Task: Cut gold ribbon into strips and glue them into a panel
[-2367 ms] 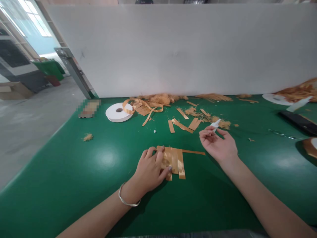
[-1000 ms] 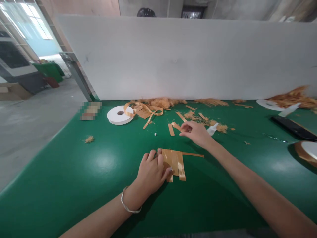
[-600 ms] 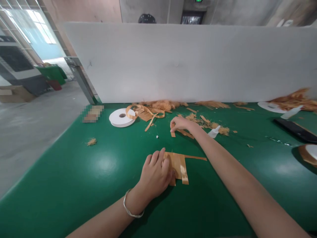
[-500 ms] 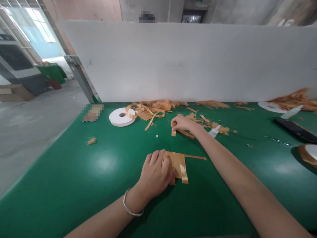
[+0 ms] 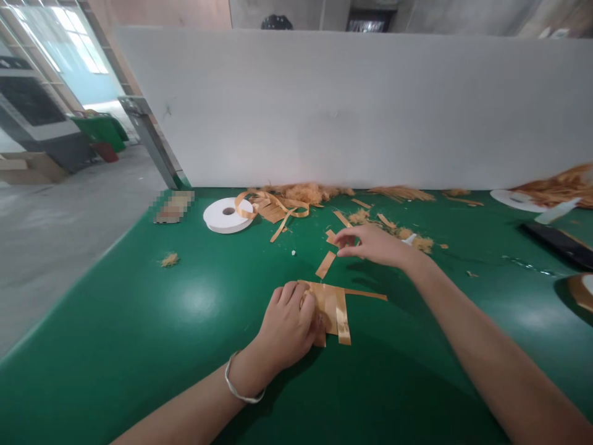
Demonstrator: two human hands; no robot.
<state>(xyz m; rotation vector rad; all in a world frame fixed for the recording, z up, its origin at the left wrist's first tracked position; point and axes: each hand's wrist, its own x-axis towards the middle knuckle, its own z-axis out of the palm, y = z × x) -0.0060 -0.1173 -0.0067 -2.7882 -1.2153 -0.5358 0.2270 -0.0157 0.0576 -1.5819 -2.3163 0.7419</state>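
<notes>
My left hand [image 5: 288, 324] presses flat on the left part of a bundle of gold ribbon strips [image 5: 337, 307] laid side by side on the green table [image 5: 139, 321]; one thin strip sticks out to the right. My right hand [image 5: 370, 244] reaches forward over the table, fingers apart, its fingertips at a short gold strip [image 5: 330, 236]. Another loose short strip [image 5: 325, 264] lies tilted between my two hands. A small white bottle [image 5: 410, 238] is mostly hidden behind my right hand.
A white ribbon spool [image 5: 228, 215] with tangled gold ribbon [image 5: 273, 207] and frayed fibres [image 5: 306, 192] lie at the back, below a white partition [image 5: 352, 105]. At the right are a black flat device [image 5: 558, 242], another spool [image 5: 517, 199] and a ribbon roll [image 5: 582, 290]. The table's edge runs along the left.
My right hand put down the white bottle, reached left among the loose strips, picked up a short one and brought it nearer; that strip now lies between my hands. My left hand stayed put.
</notes>
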